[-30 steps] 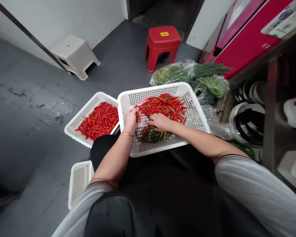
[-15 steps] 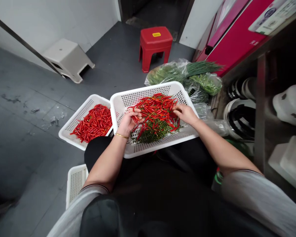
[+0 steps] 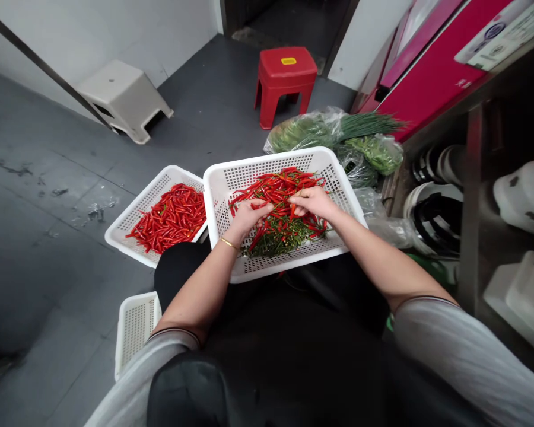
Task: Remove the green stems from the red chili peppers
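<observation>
On my lap rests a white perforated basket (image 3: 249,274), tilted a little. Red chili peppers (image 3: 289,178) are heaped in its far half, and a pile of green stems (image 3: 278,237) lies nearer to me. My left hand (image 3: 249,216) is closed in a pinch over the heap, with red chili peppers in its fingers. Close beside it, my right hand (image 3: 314,201) pinches a red chili pepper (image 3: 292,209) between thumb and fingers. At the left, a second white basket (image 3: 120,228) holds many red chili peppers (image 3: 171,216) without visible stems.
A third white basket (image 3: 136,332) stands on the floor at lower left. Bagged green vegetables (image 3: 311,131) lie beyond my lap, near a red stool (image 3: 287,77). A beige step stool (image 3: 120,95) stands by the wall. Shelving with buckets (image 3: 436,216) is at the right.
My right hand has moved left from the heap's right side, bringing a chili pepper close to my left hand. My left hand has shifted slightly right.
</observation>
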### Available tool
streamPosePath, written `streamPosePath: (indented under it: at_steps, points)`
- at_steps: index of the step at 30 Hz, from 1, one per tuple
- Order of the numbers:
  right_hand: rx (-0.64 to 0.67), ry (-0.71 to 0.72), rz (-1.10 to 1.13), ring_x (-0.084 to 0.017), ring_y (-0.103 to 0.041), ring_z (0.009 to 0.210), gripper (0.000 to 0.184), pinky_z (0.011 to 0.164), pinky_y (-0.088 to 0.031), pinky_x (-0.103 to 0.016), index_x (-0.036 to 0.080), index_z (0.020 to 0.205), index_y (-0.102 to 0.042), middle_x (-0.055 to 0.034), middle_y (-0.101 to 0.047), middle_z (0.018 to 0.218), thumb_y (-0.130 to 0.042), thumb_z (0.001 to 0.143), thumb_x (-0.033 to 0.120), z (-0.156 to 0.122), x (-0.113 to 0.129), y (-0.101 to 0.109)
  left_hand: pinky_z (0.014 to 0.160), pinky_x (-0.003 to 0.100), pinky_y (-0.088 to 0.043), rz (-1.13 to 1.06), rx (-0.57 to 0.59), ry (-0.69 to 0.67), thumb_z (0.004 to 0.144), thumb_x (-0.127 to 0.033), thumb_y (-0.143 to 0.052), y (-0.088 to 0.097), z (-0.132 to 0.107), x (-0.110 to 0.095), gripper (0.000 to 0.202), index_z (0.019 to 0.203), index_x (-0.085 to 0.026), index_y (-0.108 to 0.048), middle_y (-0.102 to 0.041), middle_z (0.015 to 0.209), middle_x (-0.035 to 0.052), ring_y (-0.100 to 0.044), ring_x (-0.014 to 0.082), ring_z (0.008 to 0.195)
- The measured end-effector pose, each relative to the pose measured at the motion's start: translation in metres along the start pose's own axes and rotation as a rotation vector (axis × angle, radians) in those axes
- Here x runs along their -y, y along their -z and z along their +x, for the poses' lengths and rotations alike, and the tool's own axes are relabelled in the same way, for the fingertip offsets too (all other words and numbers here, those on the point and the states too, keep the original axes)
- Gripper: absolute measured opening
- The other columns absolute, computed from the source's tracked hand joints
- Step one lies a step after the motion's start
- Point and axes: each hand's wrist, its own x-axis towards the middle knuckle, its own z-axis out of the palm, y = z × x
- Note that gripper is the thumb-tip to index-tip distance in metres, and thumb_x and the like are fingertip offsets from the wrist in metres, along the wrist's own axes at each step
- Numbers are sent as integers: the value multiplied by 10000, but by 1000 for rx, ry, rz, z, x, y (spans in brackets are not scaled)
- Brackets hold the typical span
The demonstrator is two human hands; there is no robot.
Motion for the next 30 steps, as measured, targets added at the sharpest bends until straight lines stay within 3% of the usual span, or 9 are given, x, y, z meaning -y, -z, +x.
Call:
streamPosePath:
  at_steps: [2, 4, 8, 13, 17, 20, 23, 27, 30]
  points:
    - [-33, -3, 244, -163, -657, 613, 443, 628, -543, -300, 127, 923, -700, -78, -711, 715, -557, 879, 544, -8, 10, -6, 406, 198, -304, 62, 126, -10, 598, -353, -833, -7, -3, 1, 316, 690, -125, -634, -527, 526, -47, -402, 37, 400]
    - [-87, 86, 188, -164, -655, 627, 465, 629, -526, -290, 134, 874, -709, -77, -710, 722, -544, 877, 569, -16, 21, -16, 412, 200, -292, 52, 226, -1, 630, -380, -813, -14, -5, 5, 313, 676, -126, -634, -490, 491, -57, -389, 38, 403]
    - [-207, 253, -466, -206, -664, 807, 432, 689, -467, -285, 122, 863, -720, -133, -714, 900, -465, 953, 460, -25, 35, -28, 384, 201, -230, -46, 257, 107, 627, -371, -814, -22, -8, 13, 331, 612, -139, -579, -411, 431, -78, -324, 27, 361]
    - [-220, 114, -895, -229, -660, 875, 477, 674, -431, -289, 126, 1088, -669, -161, -668, 1072, -296, 1014, 415, -23, 34, -24, 355, 193, -197, -83, 227, 179, 614, -324, -820, -15, -10, 3, 287, 673, -121, -625, -447, 435, -68, -297, 15, 332]
    - [-52, 88, -988, -262, -668, 899, 446, 687, -461, -310, 155, 1158, -653, -156, -654, 1147, -453, 948, 493, -14, 34, -33, 374, 192, -309, -205, 127, 61, 649, -289, -751, 5, -2, -11, 262, 824, -125, -645, -517, 474, -56, -389, 46, 345]
    - [164, 82, -1073, -292, -667, 937, 346, 715, -470, -326, 101, 1030, -711, -182, -696, 1057, -499, 938, 358, -7, 33, -37, 381, 205, -329, -229, 73, 57, 665, -292, -691, 15, 4, -10, 215, 784, -134, -608, -556, 518, -27, -460, 81, 395]
    - [195, 75, -1014, -252, -667, 929, 303, 732, -458, -302, 135, 974, -738, -153, -727, 1001, -496, 940, 314, -5, 30, -21, 405, 210, -302, -38, 18, 3, 687, -295, -677, 11, 6, -2, 178, 725, -144, -590, -531, 525, -32, -407, 69, 409]
    - [151, 168, -760, -187, -656, 820, 245, 719, -431, -265, 182, 877, -745, -73, -742, 874, -550, 905, 327, -13, 34, 6, 654, 257, -435, 477, 33, -349, 648, -195, -738, -6, 4, 5, 150, 775, -155, -668, -620, 679, 3, -542, 118, 640]
    - [160, 307, -421, -145, -611, 658, 268, 640, -424, -252, 159, 783, -720, -35, -691, 701, -564, 886, 351, -21, 39, 12, 729, 284, -438, 630, 82, -495, 700, -188, -708, -13, 1, 3, 44, 709, -165, -671, -631, 716, 24, -565, 145, 720]
